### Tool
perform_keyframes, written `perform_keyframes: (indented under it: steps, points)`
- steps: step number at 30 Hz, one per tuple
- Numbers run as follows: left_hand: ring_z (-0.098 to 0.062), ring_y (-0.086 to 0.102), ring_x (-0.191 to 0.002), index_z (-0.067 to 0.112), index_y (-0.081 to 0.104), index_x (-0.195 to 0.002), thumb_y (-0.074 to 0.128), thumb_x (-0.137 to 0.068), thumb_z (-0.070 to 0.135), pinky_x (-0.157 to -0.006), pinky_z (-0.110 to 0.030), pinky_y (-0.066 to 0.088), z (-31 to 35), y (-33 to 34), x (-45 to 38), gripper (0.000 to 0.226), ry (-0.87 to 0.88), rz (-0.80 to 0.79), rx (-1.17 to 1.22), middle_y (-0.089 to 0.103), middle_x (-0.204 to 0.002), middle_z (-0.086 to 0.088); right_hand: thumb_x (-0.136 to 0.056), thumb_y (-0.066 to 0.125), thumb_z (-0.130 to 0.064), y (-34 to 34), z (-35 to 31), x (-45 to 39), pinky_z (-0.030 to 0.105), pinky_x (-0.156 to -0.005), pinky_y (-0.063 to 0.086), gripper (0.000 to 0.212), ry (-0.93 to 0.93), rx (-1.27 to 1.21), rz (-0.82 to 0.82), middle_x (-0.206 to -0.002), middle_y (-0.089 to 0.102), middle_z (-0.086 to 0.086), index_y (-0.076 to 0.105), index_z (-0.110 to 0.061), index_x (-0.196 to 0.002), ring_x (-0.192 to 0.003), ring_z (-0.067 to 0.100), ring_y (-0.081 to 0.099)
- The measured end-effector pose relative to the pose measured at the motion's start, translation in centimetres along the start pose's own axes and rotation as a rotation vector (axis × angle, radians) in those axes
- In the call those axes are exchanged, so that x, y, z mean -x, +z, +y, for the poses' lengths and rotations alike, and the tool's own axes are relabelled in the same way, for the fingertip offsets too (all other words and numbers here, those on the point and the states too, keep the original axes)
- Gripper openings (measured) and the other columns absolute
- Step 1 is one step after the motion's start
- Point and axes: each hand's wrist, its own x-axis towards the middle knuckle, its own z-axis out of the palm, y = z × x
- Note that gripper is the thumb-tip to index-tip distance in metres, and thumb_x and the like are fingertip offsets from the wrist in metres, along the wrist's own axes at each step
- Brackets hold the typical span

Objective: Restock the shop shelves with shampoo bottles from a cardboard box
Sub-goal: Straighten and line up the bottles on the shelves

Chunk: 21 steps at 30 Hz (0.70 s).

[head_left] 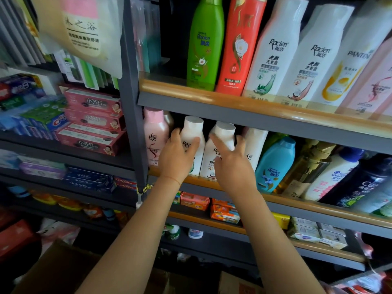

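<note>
Two white Raclen shampoo bottles stand side by side on the middle shelf. My left hand grips the left white bottle, thumb on its left side and fingers across its label. My right hand lies against the front of the right white bottle with fingers spread and fairly straight. A pink bottle stands just left of them and another white bottle just right. The cardboard box sits low at the bottom left, its inside hidden.
The upper shelf carries a green Rejoice bottle, a red bottle, two white Raclen bottles and Pantene bottles. A blue Rejoice bottle and more bottles fill the middle shelf's right. Toothpaste boxes stack on the left unit. Soap packs lie below.
</note>
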Motion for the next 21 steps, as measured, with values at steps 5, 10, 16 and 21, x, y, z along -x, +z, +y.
perform_keyframes:
  steps: [5,10,16,21]
  points:
    - [-0.012,0.061,-0.075,0.013,0.066,-0.093,0.047,-0.095,0.048,-0.064,-0.033,0.055,-2.7,-1.3,2.0,0.040,0.122,0.285,0.204,0.063,-0.086,0.006,-0.095,0.052,-0.014,1.9,-2.9,1.9,0.034,-0.048,0.048,0.022,-0.142,-0.295,0.329,-0.105,0.059,0.008,0.066,-0.012,-0.112,-0.055,0.020,0.055]
    - [-0.007,0.043,-0.071,0.014,0.050,-0.079,0.069,-0.086,0.042,-0.066,-0.016,0.038,-5.2,-4.3,1.8,0.034,0.027,0.570,0.264,0.047,-0.083,0.004,-0.101,0.052,-0.028,4.6,-7.7,0.3,0.013,-0.089,0.046,0.035,-0.006,-0.901,0.002,-0.129,0.057,-0.005,0.053,-0.019,-0.135,-0.110,0.000,0.056]
    - [-0.009,0.050,-0.127,0.027,0.044,-0.142,0.082,-0.072,0.049,-0.103,-0.026,0.044,-7.4,-6.6,-2.0,0.083,-0.209,0.163,0.600,0.053,-0.138,0.007,-0.101,0.045,-0.047,8.2,-12.5,-1.5,0.028,-0.120,0.022,0.067,0.118,-1.137,-0.110,-0.150,0.023,-0.021,0.016,-0.024,-0.157,-0.139,-0.004,0.023]
    - [0.001,0.065,-0.104,0.026,0.055,-0.134,0.082,-0.080,0.018,-0.084,-0.017,0.053,-8.3,-7.0,-4.3,0.061,-0.234,-0.079,0.757,0.069,-0.118,0.010,-0.099,0.043,-0.055,9.5,-13.8,-3.4,0.040,-0.122,0.023,0.076,0.240,-1.163,-0.053,-0.160,0.026,0.001,0.012,-0.020,-0.158,-0.147,0.014,0.025]
